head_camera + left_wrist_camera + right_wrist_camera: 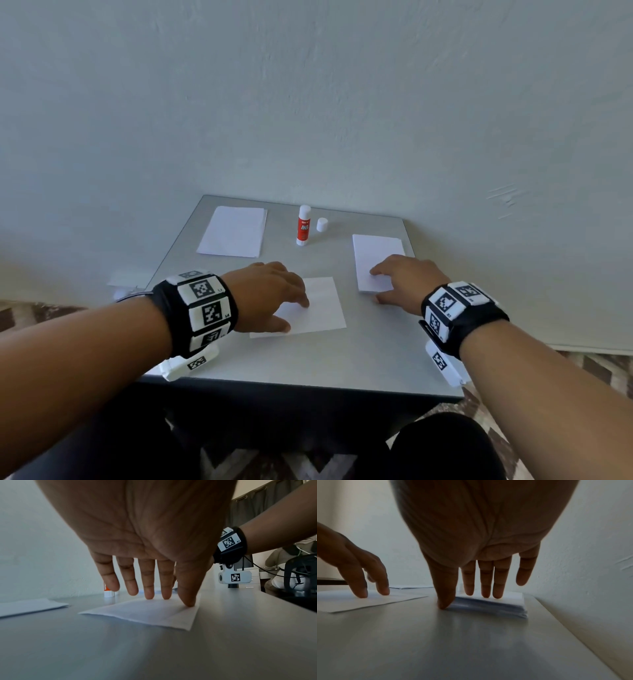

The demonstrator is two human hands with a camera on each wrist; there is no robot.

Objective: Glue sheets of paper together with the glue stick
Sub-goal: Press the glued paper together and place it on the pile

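A single white sheet (322, 308) lies at the table's middle front. My left hand (294, 315) rests on its left part, and straight fingertips (149, 596) and the thumb touch the sheet (145, 614). My right hand (376, 286) lies on a stack of white sheets (376, 253) to the right. In the right wrist view, its straight fingers (485, 595) rest on top of the stack (501, 607), and the thumb touches the table at the stack's near left corner. The red and white glue stick (303, 225) stands upright and uncapped at the back, with its white cap (322, 224) beside it.
Another pile of white paper (233, 231) lies at the back left of the grey table (308, 363). A pale wall stands directly behind the table. The table's near edge runs just behind both wrists, and a patterned rug lies below.
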